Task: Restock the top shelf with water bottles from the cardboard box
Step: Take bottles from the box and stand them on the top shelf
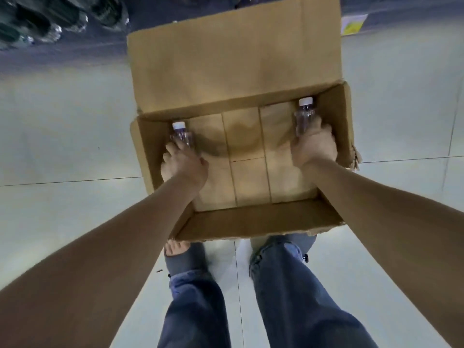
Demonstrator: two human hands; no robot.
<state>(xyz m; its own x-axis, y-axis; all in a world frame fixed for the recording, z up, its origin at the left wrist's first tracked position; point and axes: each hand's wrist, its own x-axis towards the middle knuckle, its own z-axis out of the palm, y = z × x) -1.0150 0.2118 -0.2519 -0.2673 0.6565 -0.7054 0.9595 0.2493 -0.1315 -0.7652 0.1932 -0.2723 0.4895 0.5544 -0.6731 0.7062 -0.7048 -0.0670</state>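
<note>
Our forearms reach down into the open cardboard box (pixel 251 217) standing on the tiled floor (pixel 62 134) by our feet. Our left hand (pixel 184 164) has its fingers (pixel 172 149) wrapped around a water bottle (pixel 181 135) in the box's far left corner. Our right hand (pixel 313 146) is clamped on a second bottle (pixel 305 114) in the far right corner.

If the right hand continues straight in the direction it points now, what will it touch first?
The right hand, closed around a water bottle, points at the cardboard box's far wall. Probably the bottle meets that wall first; depth is unclear.
</note>
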